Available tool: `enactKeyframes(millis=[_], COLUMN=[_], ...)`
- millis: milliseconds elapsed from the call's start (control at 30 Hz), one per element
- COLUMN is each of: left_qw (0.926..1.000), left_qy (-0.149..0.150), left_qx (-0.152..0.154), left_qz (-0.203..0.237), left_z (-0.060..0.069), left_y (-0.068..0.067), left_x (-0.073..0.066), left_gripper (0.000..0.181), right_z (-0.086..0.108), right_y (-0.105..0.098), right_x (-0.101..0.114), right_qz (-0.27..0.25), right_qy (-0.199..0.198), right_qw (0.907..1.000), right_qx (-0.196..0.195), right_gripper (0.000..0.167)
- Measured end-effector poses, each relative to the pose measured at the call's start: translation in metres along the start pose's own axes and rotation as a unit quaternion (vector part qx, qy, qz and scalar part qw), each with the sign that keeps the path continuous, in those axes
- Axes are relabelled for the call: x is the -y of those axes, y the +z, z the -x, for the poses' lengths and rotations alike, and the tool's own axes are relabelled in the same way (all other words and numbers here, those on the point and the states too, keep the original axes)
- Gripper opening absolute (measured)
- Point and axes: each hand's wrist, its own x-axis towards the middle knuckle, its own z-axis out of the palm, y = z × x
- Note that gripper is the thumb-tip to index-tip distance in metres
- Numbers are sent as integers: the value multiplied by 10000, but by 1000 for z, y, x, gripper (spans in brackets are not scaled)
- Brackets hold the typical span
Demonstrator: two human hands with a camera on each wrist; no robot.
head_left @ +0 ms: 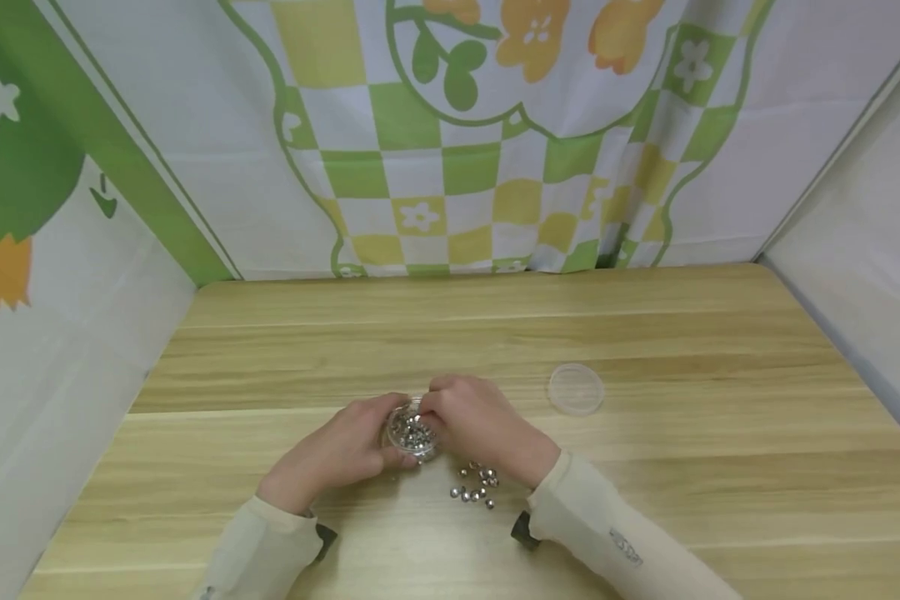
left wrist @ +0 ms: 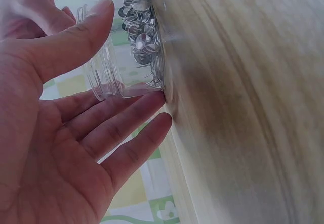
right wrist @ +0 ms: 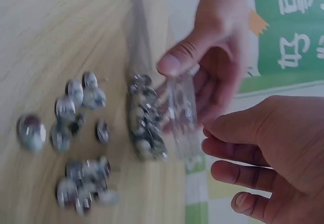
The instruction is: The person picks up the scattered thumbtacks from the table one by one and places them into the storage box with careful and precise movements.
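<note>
A clear plastic jar with silver thumbtacks inside stands on the table. My left hand grips its side, thumb near the threaded rim and fingers spread round the opposite wall, as the left wrist view shows. My right hand is at the jar's mouth with bent fingers. In the right wrist view, its thumb and index fingertips come together beside the rim; whether they pinch a tack cannot be seen. Several loose thumbtacks lie on the table below my right hand, close to the jar.
A round translucent lid lies flat to the right of my right hand. The wood-grain table reaches back to a green, white and yellow checked cloth. White side panels stand along both sides.
</note>
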Motion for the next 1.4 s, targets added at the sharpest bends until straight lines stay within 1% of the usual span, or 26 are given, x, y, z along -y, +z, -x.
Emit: enactKeyframes(millis=[133, 267, 367, 467, 567, 667, 833, 1000, 1100, 1267, 1400], left_qw=[10000, 9999, 9998, 9997, 9998, 9999, 9999, 9999, 9999, 9999, 9999], left_qy=[-46, -140, -205, -246, -207, -131, -120, -152, -151, -127, -112], left_qx=[19, 43, 32, -21, -58, -56, -32, 26, 39, 34, 25], left_qz=[20, -23, -64, -61, -27, 3, -28, -28, -13, -22, -42], left_z=[-3, -3, -2, 0, 1, 0, 0, -1, -1, -1, -1], left_y=[0, 0, -1, -1, -1, 0, 1, 0, 0, 1, 1], left_x=[-3, -4, -4, -2, -1, -1, -1, -2, -2, 0, 1], left_gripper=[69, 74, 76, 74, 73, 71, 71, 72, 72, 72, 73], right_z=[21, 48, 65, 74, 77, 78, 79, 78, 77, 75, 69], right_y=[-16, -29, -33, -32, -27, -21, -12, -6, -4, -3, -7], right_x=[-13, -25, -31, -33, -31, -30, -30, -30, -30, -29, -26], right_qz=[-78, 14, 52, 33, 29, 83, 216, 283, 316, 380, 351], right_qy=[242, 482, 472, 363, 251, 171, 270, 374, 388, 284, 218], right_qw=[9996, 9987, 9989, 9991, 9990, 9988, 9976, 9968, 9967, 9977, 9991], right_qx=[-129, -149, 2, 202, 361, 461, 605, 645, 633, 492, 34], right_gripper=[10, 8, 6, 5, 3, 6, 12, 18, 18, 18, 12])
